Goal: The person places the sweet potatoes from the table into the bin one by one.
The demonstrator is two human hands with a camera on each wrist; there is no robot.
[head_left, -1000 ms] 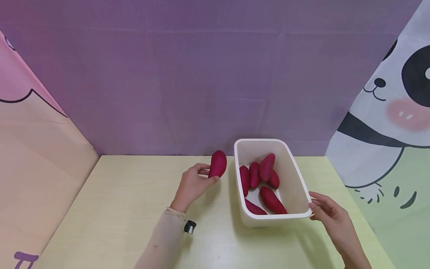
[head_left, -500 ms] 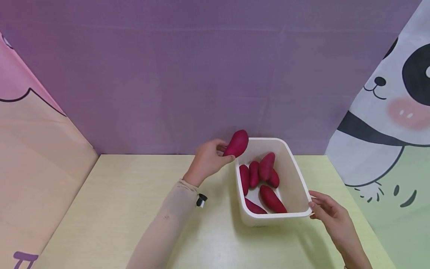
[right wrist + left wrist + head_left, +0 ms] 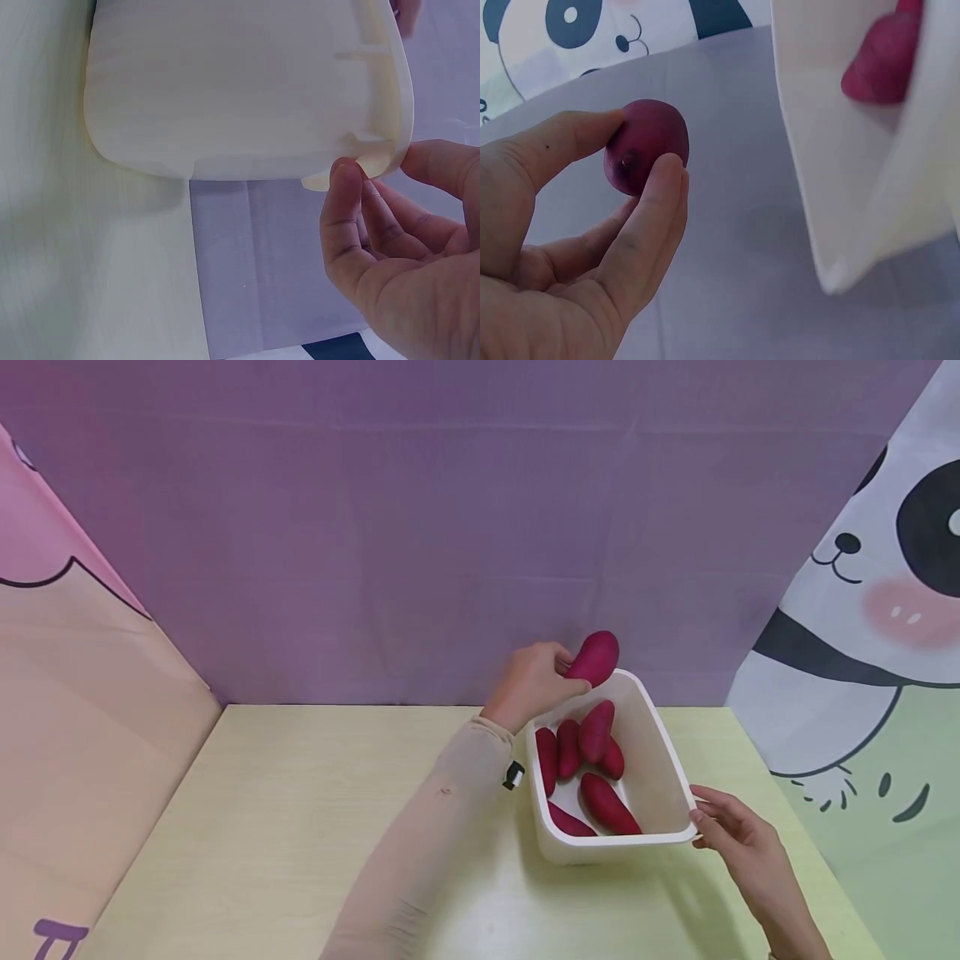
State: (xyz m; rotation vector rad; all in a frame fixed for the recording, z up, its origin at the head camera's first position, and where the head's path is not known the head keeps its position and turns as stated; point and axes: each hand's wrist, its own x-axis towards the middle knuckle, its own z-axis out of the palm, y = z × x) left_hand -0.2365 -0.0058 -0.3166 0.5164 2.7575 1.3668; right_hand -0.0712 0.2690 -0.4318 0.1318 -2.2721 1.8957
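Note:
My left hand (image 3: pixel 531 683) holds a purple-red sweet potato (image 3: pixel 597 657) up at the back rim of a white plastic bin. In the left wrist view, thumb and fingers pinch the sweet potato (image 3: pixel 649 139), whose end faces the camera, with the bin off to the right. Several more sweet potatoes (image 3: pixel 609 804) lie inside the bin (image 3: pixel 649 785), two of them overlapping near its back. At the bin's front right corner, my right hand (image 3: pixel 750 853) pinches the rim. The right wrist view has its thumb and fingertips at the rim of the bin (image 3: pixel 240 90).
The bin stands on a pale wooden table (image 3: pixel 300 818), toward its right side. A purple cloth (image 3: pixel 450 527) rises behind the table's back edge. A panda-printed sheet (image 3: pixel 847 710) flanks the right, and a pink and beige sheet (image 3: pixel 82 693) the left.
My left hand has carried the sweet potato up and to the right, from the table beside the bin to above its back rim. My right hand and the bin have stayed put.

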